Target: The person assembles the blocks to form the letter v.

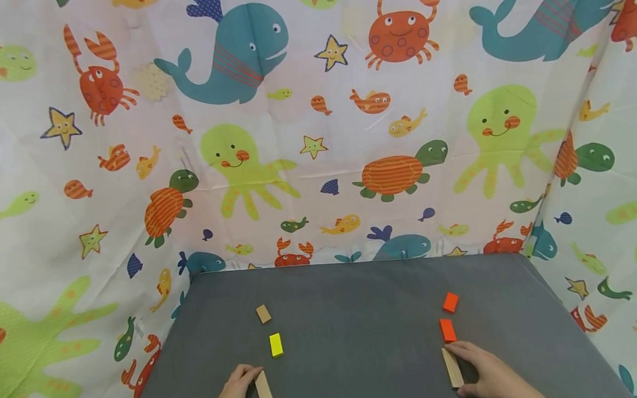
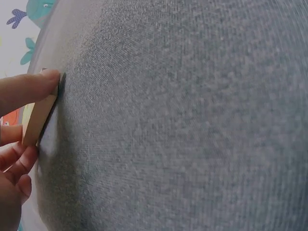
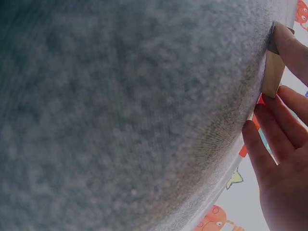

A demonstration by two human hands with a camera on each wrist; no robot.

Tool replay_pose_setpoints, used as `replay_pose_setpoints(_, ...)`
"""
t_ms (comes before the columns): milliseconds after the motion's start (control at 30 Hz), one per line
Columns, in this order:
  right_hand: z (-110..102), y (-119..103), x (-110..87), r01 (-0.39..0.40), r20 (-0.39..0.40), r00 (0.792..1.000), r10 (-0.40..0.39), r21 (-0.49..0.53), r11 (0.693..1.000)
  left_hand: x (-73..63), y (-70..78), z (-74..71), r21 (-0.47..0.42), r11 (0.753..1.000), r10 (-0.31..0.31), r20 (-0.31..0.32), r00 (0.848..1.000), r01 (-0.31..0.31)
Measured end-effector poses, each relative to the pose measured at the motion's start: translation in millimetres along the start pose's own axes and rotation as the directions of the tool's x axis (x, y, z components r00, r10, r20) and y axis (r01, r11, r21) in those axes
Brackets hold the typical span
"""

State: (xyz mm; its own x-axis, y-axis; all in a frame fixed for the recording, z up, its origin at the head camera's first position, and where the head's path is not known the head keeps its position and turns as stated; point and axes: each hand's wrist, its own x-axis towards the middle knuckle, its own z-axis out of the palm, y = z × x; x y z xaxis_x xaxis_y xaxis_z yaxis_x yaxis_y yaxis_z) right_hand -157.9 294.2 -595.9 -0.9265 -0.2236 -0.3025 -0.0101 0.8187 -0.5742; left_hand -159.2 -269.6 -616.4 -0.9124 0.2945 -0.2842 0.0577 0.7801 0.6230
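Near the table's front edge, my left hand (image 1: 236, 397) grips a long plain wooden block (image 1: 264, 390) end to end between thumb and fingers. Across from it, my right hand (image 1: 488, 374) pinches a similar wooden block (image 1: 452, 367) by its two ends. The left wrist view shows the thumb on one end of the left block (image 2: 39, 118) and fingertips at the other. In the right wrist view the right block (image 3: 273, 72) sits between thumb and fingertips. Beyond the left hand lies a yellow block (image 1: 276, 345); just beyond the right fingertips lies an orange-red block (image 1: 447, 330).
A small plain wooden block (image 1: 263, 314) lies behind the yellow one, and a second orange-red block (image 1: 451, 302) lies farther back on the right. All of them are on a grey cloth-covered table (image 1: 353, 318). A curtain (image 1: 314, 120) printed with sea animals hangs behind and at the sides.
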Motion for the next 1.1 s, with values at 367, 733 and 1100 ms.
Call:
replay_pose_setpoints(367, 0, 1, 3.8, 0.006, 0.009, 1.0, -0.006, 0.006, 1.0, -1.0, 19.0, 0.4, -0.03, 0.996, -0.081, -0.059, 0.995, 0.079)
replay_pose_setpoints(733, 1, 4, 3.2, -0.008, 0.035, 0.999, 0.007, 0.021, 1.0, 3.7, 30.8, 7.9, -0.04, 0.999, 0.016, -0.135, 0.991, -0.022)
replay_pose_setpoints(1100, 2, 1, 2.9, -0.005, 0.036, 0.999, 0.004, 0.035, 0.999, 10.3, 43.0, 8.9, -0.04, 0.998, 0.036, -0.133, 0.99, -0.042)
